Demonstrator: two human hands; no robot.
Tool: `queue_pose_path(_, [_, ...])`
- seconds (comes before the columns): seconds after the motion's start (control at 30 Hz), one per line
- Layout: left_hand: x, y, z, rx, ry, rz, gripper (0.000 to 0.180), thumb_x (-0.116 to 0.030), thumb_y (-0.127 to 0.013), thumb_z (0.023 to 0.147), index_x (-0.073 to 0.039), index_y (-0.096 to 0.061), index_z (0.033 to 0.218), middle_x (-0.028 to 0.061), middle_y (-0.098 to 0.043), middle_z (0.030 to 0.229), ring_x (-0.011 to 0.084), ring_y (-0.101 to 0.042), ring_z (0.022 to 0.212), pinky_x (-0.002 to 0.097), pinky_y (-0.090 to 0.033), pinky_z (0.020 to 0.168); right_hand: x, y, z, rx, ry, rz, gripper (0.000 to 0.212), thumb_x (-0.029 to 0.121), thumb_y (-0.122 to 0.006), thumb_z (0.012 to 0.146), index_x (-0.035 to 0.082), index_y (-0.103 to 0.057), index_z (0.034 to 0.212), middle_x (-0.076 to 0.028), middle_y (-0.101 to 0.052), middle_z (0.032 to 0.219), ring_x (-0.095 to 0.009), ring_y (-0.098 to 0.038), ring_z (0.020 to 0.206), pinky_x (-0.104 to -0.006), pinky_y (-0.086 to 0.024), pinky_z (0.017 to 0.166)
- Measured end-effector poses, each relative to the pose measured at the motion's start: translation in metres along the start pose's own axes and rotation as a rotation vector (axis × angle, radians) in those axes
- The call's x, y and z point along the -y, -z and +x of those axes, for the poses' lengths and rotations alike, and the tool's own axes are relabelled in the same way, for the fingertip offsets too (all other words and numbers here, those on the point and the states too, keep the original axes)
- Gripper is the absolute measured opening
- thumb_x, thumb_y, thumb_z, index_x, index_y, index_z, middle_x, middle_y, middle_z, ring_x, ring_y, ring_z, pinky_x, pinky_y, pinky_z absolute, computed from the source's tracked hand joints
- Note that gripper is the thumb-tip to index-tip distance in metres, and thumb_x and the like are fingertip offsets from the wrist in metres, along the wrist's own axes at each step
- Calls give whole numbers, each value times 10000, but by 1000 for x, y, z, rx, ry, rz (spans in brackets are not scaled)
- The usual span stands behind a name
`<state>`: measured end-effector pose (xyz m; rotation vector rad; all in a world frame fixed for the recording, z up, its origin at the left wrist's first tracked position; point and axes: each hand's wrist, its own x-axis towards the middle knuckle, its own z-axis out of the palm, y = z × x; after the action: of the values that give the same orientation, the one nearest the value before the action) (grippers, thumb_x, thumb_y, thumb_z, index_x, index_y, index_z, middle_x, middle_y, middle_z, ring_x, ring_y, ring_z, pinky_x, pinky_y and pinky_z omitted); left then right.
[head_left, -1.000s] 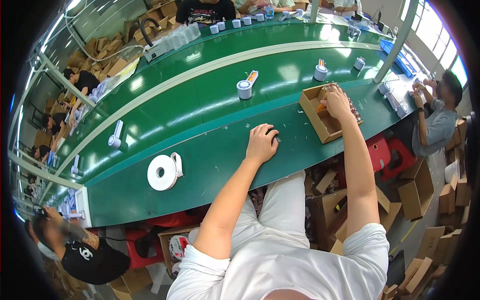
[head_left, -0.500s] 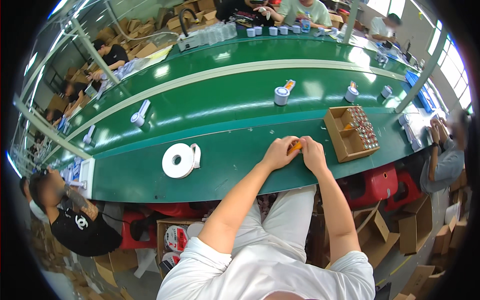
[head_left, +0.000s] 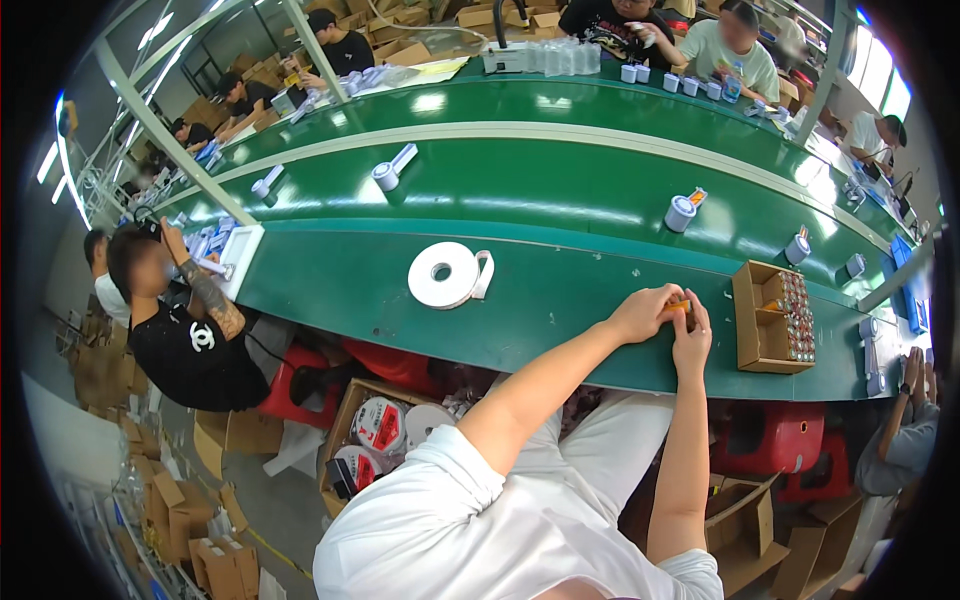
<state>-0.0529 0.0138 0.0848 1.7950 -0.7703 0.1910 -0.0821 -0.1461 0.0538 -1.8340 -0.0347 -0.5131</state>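
Observation:
Both my hands meet above the green table (head_left: 560, 350), in front of me and slightly right. My left hand (head_left: 643, 314) and my right hand (head_left: 692, 338) pinch a small orange piece (head_left: 681, 306) between their fingertips. Fingers cover much of it, so its exact kind cannot be made out. Just right of my hands stands an open cardboard box (head_left: 750, 340) with compartments. Many small cylinders with silvery-red ends (head_left: 799, 318) are packed upright along its right side, and a bit of orange shows at its divider. A white roll of tape or labels (head_left: 424, 274) lies to the left, its loose end curling out.
Beyond the table edge runs a green conveyor belt (head_left: 540, 190) carrying white handled devices (head_left: 682, 213). A person in black (head_left: 190, 340) sits at the left, beside a white tray (head_left: 242, 250). Other people work across the belt and at the right. Red stools (head_left: 775, 440) and cartons stand below.
The view has swung left, so the table, box and roll now appear farther right in the picture. My hands stay together on the orange piece, with the fingers shifted slightly around it.

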Motion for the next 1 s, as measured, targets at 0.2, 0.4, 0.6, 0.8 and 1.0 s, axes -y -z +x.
queue_pose_path(0.2, [-18,4,-19,-192,-134,252,427,-148,-658,854,-27,-490,1227,142,-642,1054,324,-619,991,433,-462,837,22,4,-8,-67,-66,252,288,127,-626,964,-42,-619,1197,-95,-677,1008,-118,-603,893,-248,-486,809])
queue_pose_path(0.4, [-31,77,-62,-551,57,643,421,-184,-666,797,-42,-547,1175,136,-621,1007,346,-586,963,457,-449,849,22,9,-14,-114,-163,271,331,177,-582,997,-76,-606,1208,-112,-680,1055,-129,-616,938,-248,-472,878])
queue_pose_path(0.6, [-15,203,-120,-518,951,1237,758,-502,-701,788,-24,-475,1331,203,-540,1171,370,-503,1105,543,-400,852,30,5,-12,-85,-144,272,296,157,-590,989,-74,-618,1172,-99,-667,996,-126,-618,935,-246,-471,874])
queue_pose_path(0.8, [-4,207,-122,-367,813,1097,774,-492,-703,809,-7,-445,1354,195,-611,1121,378,-587,1045,557,-397,874,32,4,-12,-65,-137,359,281,225,-519,1028,0,-590,1182,-60,-614,963,-122,-608,850,-249,-486,792])
queue_pose_path(1.0, [1,141,-65,-605,261,392,892,-428,-657,844,38,-253,1488,166,-605,1101,307,-633,917,456,-369,898,30,-1,-12,-169,-22,434,271,270,-464,1048,53,-501,1205,-24,-544,908,-99,-562,794,-238,-471,723])
